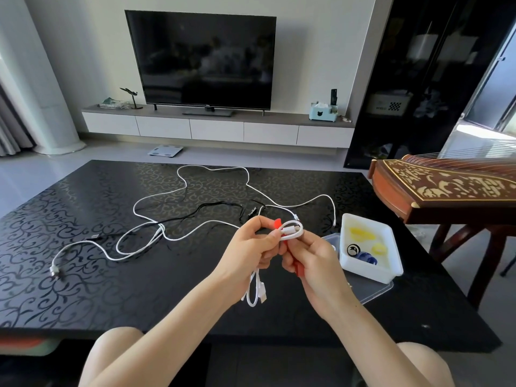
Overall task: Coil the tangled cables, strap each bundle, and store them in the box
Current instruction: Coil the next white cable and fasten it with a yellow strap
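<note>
Both hands hold a short coiled white cable [291,231] above the black table [83,233]. My left hand [251,250] grips the coil's middle, and its lower loops and USB plug [258,291] hang below that hand. My right hand [310,258] pinches the coil's top loop and a red strap [277,223], whose other end shows below my fingers. Tangled white cables [156,233] and a black cable [212,206] lie spread across the table behind. A white box [368,272] stands to the right of my hands, holding yellow, blue and black straps.
A clear lid [382,289] lies under the box. A wooden zither [446,188] on a stand juts over the table's right edge. Beyond the table are a TV [203,60], a low cabinet [217,127] and a floor scale [165,150]. My knees show below the near edge.
</note>
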Demonstrator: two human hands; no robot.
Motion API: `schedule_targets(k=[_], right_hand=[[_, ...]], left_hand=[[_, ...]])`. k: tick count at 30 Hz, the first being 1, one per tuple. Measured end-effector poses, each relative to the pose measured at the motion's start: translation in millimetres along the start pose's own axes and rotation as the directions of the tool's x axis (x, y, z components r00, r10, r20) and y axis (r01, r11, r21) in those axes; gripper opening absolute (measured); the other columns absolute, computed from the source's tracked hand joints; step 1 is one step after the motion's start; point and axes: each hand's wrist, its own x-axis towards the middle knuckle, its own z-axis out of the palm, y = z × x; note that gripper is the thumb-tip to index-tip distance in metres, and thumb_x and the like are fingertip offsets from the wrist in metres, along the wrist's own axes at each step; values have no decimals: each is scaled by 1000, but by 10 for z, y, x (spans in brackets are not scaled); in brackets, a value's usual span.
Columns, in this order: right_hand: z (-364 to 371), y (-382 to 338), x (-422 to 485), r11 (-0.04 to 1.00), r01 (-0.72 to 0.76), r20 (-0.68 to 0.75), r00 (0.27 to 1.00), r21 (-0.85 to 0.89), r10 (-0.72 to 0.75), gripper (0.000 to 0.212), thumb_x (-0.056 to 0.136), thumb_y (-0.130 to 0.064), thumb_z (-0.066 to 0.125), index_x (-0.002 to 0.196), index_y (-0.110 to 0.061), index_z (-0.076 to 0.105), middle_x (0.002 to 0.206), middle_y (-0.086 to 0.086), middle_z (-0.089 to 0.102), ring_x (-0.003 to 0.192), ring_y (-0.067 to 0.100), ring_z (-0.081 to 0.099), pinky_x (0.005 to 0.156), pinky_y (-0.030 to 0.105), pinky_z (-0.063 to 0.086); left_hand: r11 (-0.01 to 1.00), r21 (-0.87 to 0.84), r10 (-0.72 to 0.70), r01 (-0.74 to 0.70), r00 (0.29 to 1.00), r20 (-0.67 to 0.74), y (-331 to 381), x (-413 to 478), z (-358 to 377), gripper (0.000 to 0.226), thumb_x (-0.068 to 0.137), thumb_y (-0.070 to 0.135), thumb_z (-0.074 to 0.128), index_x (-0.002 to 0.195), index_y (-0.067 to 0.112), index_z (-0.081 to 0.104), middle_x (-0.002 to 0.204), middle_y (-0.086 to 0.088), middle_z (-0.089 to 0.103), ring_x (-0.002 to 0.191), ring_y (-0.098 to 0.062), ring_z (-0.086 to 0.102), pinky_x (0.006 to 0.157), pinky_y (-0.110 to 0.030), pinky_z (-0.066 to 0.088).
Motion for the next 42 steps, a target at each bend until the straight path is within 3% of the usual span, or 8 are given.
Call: schedule_targets(k=[5,10,14,19,25,31,35,42], right_hand=[[-60,-31,-56,999,-49,-21,999,0,49,21,97,-4,46,100,-7,67,76,10,69,61,18,64,49,23,49],[-210,-74,-206,941,131,-53,987,-313,-155,19,83,-28,64,86,-10,68,68,10,69,55,24,68,46,27,53],[-277,-153,-235,885,204,3,975,-419,-224,33,74,-47,65,63,-16,64,57,5,64,43,13,59,41,19,45],[-333,-224,-175,857,266,14,957,-441,-290,50,70,-74,56,60,-28,70,40,-3,39,39,4,32,44,11,28],[-302,-283,-115,966,209,224,959,-153,-172,39,86,-50,56,82,-16,73,58,-3,55,45,8,45,44,17,37],[-216,-263,-10,829,290,58,952,-478,-300,29,80,-42,62,62,-22,71,46,-9,56,43,0,47,48,6,34],[-186,-244,24,815,322,37,937,-483,-348,29,80,-34,63,75,-9,75,51,-12,58,50,-1,52,53,5,38],[-134,-219,33,859,251,-4,959,-447,-283,24,79,-38,61,76,-19,75,56,-9,64,53,1,58,51,9,44]], left_hand=[[1000,23,7,-5,995,-103,-11,57,-35,16,94,4,53,79,10,52,49,5,39,44,-7,29,43,-17,22],[999,49,-8,18,984,-177,-16,121,-135,19,91,1,55,74,10,52,51,1,39,44,-7,30,42,-17,20],[996,75,-29,42,986,-165,-36,120,-121,24,90,1,57,69,12,55,54,-3,43,43,-8,31,42,-18,20],[976,219,21,11,990,-141,-67,72,-106,23,90,8,61,69,17,59,55,-6,47,47,-12,29,46,-20,21],[926,365,113,-90,993,-41,-72,13,-71,19,89,7,62,72,16,62,46,10,58,42,-4,36,44,-13,29],[896,427,131,-120,991,3,-61,12,-16,27,86,12,67,63,27,64,42,10,45,47,-13,34,53,-28,30],[884,450,135,-129,991,19,-52,19,1,20,86,13,67,67,18,65,41,12,44,43,-9,31,49,-24,27],[875,464,144,-134,990,15,-66,13,45,16,85,10,66,68,12,66,41,11,48,44,-10,32,50,-26,27]])
